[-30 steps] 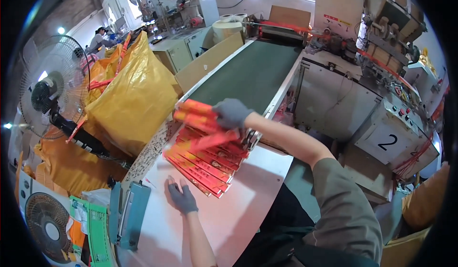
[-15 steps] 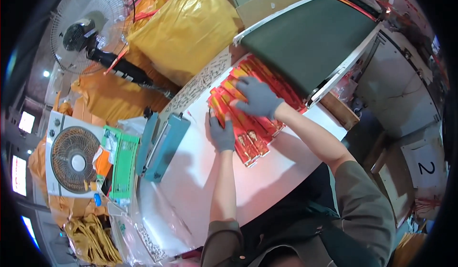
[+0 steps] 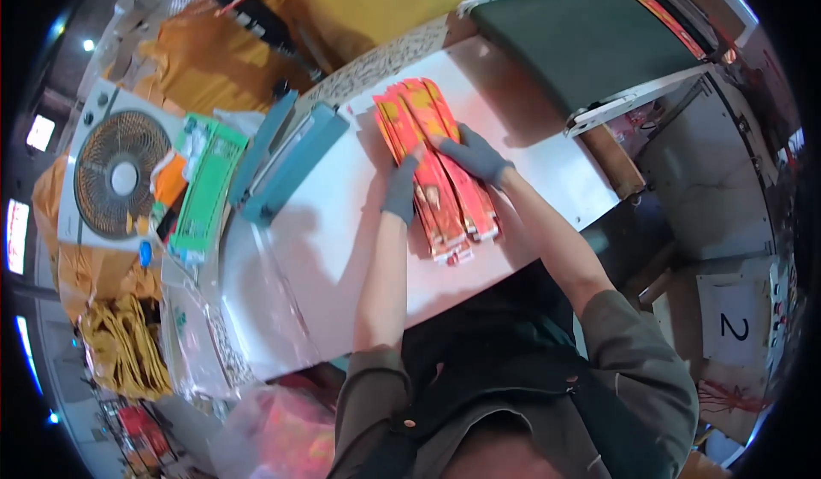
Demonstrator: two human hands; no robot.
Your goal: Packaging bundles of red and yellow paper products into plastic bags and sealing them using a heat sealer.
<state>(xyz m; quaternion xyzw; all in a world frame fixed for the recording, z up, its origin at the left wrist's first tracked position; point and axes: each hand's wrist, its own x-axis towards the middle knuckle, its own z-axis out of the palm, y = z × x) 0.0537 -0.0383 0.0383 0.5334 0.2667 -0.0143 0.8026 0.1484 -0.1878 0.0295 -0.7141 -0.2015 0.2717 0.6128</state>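
A stack of long, slim red-and-yellow printed packets (image 3: 438,195) lies on the white tabletop in front of me, in two rows side by side. My left hand (image 3: 399,190), in a grey fingerless glove, is closed along the left side of the stack with its thumb on top. From the right, my right hand (image 3: 477,156), gloved the same way, grips the stack with its thumb over the top. The fingers beneath or behind the packets are hidden. The packets' near ends sit slightly uneven.
A dark green conveyor belt (image 3: 581,51) ends at the table's far right. To the left stand a blue-green sealing machine (image 3: 295,167), a green basket (image 3: 205,190) and a box fan (image 3: 124,178). Large yellow sacks (image 3: 376,8) rise behind the white tabletop (image 3: 329,248).
The packets that were spread by the belt's end are now drawn together into a compact stack, nearer to me. Both hands have closed in on its sides. The view has shifted.
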